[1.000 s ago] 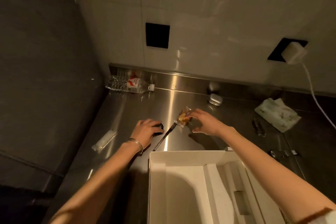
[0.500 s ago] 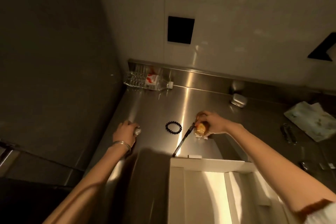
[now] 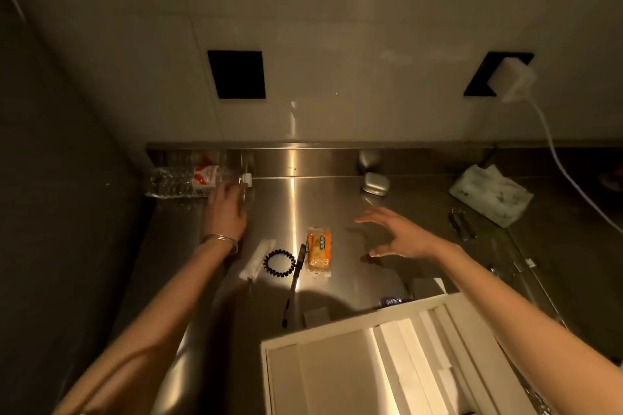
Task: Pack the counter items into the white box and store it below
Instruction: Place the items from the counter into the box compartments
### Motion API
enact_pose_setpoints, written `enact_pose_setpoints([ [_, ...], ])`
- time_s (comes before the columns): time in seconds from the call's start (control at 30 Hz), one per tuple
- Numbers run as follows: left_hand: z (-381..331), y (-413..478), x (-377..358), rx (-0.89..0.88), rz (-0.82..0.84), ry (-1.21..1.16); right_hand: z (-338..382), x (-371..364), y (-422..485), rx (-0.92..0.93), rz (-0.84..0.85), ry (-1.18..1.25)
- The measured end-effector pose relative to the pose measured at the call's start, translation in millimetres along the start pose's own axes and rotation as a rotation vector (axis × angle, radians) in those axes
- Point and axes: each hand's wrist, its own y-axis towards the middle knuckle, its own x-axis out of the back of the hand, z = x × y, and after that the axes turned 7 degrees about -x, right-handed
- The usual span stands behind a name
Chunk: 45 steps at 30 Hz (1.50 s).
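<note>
Steel table (image 3: 337,199) under tiled wall (image 3: 337,10), dim light.
White box (image 3: 371,364) open, near edge, below right hand (image 3: 401,236). Right hand spread, empty; it has let go the snack packet (image 3: 318,251), now just left of it. Left hand (image 3: 226,210) moved back onto water bottle (image 3: 188,178); grip unclear. Hair tie (image 3: 279,263), pen (image 3: 295,283) between hands.

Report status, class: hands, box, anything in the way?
Left hand reaching the bottle, right hand open, empty. Box empty. Snack, pen unpacked.
</note>
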Motion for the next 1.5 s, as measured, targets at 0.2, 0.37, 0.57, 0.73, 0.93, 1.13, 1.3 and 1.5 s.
enact_pose_setpoints([
  [0.2, 42, 58, 5, 0.042, 0.187, 0.208, -10, -1, 2, -0.038, -0.013, 0.063],
  [0.37, 39, 79, -7, 0.061, 0.156, 0.356, -11, 2, 6, -0.035, -0.027, 0.079],
  [0.57, -5, 70, -23, -0.148, 0.253, 0.377, -17, 12, 17, -0.048, -0.106, 0.051],
  [0.73, -67, 45, -41, -0.299, 0.314, 0.322, -24, 20, 48, -0.118, -0.172, 0.017],
  [0.93, -104, 32, -54, -0.299, 0.342, 0.064, -48, 33, 98, -0.23, -0.221, -0.084],
  [1.13, -103, 26, -37, -0.425, 0.258, -0.033, -60, 31, 93, -0.264, -0.062, -0.208],
  [1.3, -112, 20, -33, -0.5, 0.271, -0.013, -60, 16, 52, -0.203, -0.073, -0.285],
  [1.5, -153, -1, -49, -0.675, 0.419, 0.024, -57, -4, 0, -0.129, 0.082, -0.215],
])
